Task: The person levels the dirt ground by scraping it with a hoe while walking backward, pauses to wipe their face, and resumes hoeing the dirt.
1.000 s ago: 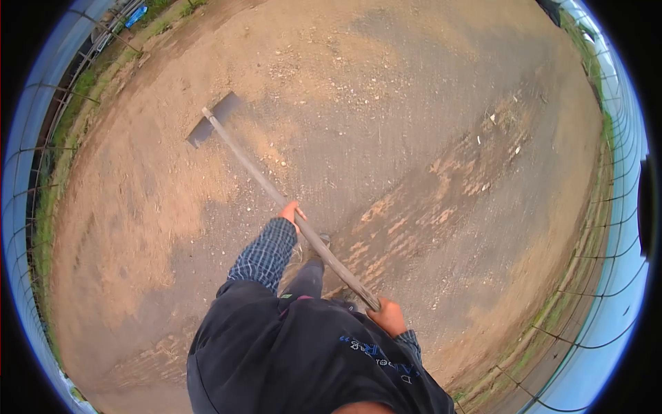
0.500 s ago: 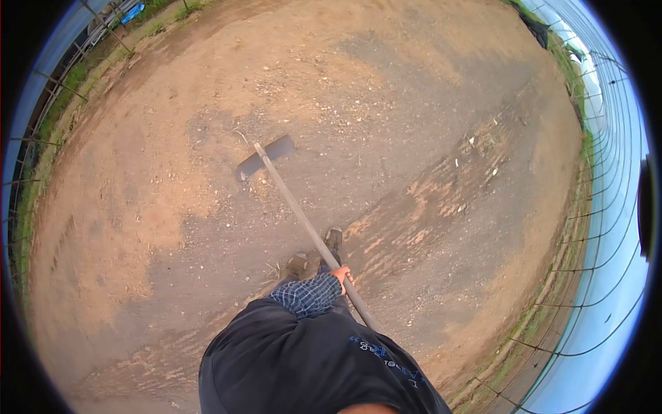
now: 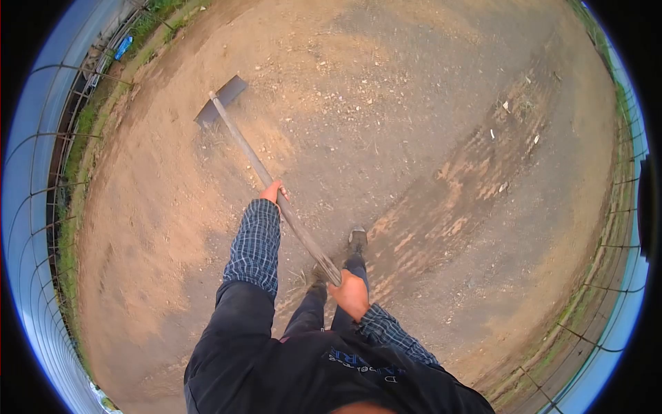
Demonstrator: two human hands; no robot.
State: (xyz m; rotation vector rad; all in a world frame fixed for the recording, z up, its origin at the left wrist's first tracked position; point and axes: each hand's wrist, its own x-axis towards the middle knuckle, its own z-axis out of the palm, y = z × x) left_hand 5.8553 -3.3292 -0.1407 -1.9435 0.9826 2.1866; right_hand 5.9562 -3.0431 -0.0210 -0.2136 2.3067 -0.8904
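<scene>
A wide-bladed hoe [image 3: 245, 146] with a long wooden handle stretches out ahead and to the left over bare soil. Its dark, flat rectangular blade [image 3: 231, 92] is at the far end; whether it touches the ground I cannot tell. My left hand [image 3: 274, 192] is wrapped round the handle near its middle, with that arm stretched forward. Closer to my body, my right hand [image 3: 352, 295] grips the handle's near end. Both sleeves are checked dark blue.
Brown soil [image 3: 172, 228] with small stones lies all round. A rougher strip [image 3: 455, 179] with pale scraps runs diagonally on the right. My shoe [image 3: 358, 238] stands just beyond the right hand. Greenhouse hoops, plastic sheeting [image 3: 27, 152] and grass edge both sides.
The hoe's blade has moved forward and left, away from my feet. My left hand has gone forward with the arm extended, and my right hand has come into view on the handle's end.
</scene>
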